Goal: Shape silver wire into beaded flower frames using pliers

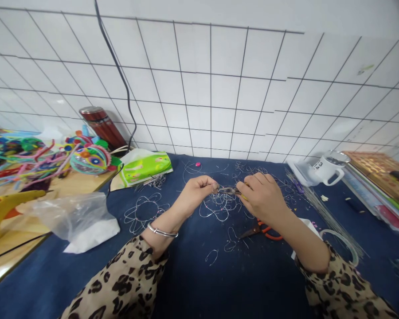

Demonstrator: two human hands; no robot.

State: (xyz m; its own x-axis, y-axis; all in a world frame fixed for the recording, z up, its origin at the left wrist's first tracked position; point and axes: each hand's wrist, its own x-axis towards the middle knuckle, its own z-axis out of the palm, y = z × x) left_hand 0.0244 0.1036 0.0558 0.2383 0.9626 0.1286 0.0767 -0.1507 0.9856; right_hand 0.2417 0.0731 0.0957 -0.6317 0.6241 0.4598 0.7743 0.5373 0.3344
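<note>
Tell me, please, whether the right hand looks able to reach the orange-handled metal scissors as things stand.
Probably yes, after releasing the grey metal pliers: the right hand is close to the scissors, with no object visibly blocking the way.

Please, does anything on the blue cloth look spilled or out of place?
Slightly: bent wire pieces lie scattered beside the orange-handled scissors, while the straight wires at right lie roughly together. The scatter looks untidy; nothing looks clearly damaged.

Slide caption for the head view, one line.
Right hand holding pliers pointed toward the pinching left hand, over a dark blue cloth strewn with wire loops.
</note>
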